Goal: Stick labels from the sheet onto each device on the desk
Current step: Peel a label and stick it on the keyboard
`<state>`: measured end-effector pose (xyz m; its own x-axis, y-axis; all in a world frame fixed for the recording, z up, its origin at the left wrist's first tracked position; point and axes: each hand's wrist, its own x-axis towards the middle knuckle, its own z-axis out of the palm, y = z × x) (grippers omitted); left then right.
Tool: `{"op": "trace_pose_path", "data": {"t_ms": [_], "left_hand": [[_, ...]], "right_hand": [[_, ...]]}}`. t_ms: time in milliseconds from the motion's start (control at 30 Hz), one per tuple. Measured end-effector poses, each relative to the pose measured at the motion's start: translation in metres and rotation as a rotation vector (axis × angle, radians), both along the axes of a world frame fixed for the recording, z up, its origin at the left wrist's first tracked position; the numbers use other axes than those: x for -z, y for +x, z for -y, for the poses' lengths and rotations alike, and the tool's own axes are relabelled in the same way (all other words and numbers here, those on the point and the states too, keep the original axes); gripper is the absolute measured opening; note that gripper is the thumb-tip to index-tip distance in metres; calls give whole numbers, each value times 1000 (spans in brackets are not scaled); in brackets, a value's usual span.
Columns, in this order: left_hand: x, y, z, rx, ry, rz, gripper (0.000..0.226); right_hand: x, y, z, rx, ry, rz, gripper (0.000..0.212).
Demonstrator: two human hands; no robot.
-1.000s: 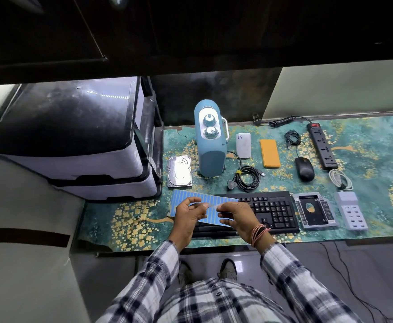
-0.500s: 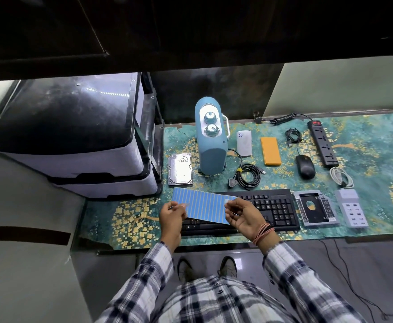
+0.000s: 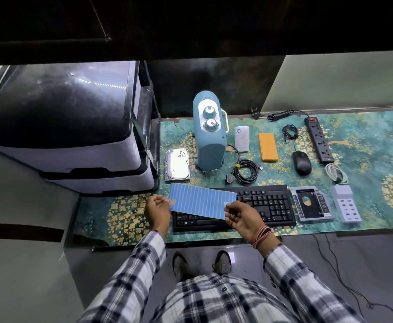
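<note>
Two hands are being kept above the keyboard (image 3: 249,203), and the blue striped label sheet (image 3: 200,203) is being held between them over the keyboard's left half. The sheet's left edge is being pinched by the left hand (image 3: 157,209), just left of the keyboard, while its lower right corner is being gripped by the fingers of the right hand (image 3: 243,216), whose palm is being turned upward. Behind the keyboard, on the patterned tabletop (image 3: 365,141), several devices are being left lying: a hard drive (image 3: 176,164) at the far left, a blue speaker (image 3: 209,134) standing upright beside it, then a white adapter (image 3: 241,138), a coiled black cable (image 3: 245,174), an orange power bank (image 3: 268,147), a black mouse (image 3: 302,163) and a power strip (image 3: 319,139). Right of the keyboard, a drive caddy (image 3: 310,203) and a white multi-port charger (image 3: 345,203) are being shown side by side.
</note>
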<state>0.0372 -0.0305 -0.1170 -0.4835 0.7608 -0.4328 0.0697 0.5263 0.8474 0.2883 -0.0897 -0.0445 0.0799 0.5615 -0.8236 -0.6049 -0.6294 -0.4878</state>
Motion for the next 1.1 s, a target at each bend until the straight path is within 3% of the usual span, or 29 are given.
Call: {"op": "trace_pose_path", "data": {"t_ms": [400,733,1100], "left_hand": [[9,-5,3,250,146,-162,6],[17,-7,5,386,150,-245,11],[16,-17,1,58,75,-187,13]], "right_hand": [[1,-3,8,11,13,31,15],[0,-8,5,-5,18,54,19],[-1,-15,4,-34,9,76,19]]}}
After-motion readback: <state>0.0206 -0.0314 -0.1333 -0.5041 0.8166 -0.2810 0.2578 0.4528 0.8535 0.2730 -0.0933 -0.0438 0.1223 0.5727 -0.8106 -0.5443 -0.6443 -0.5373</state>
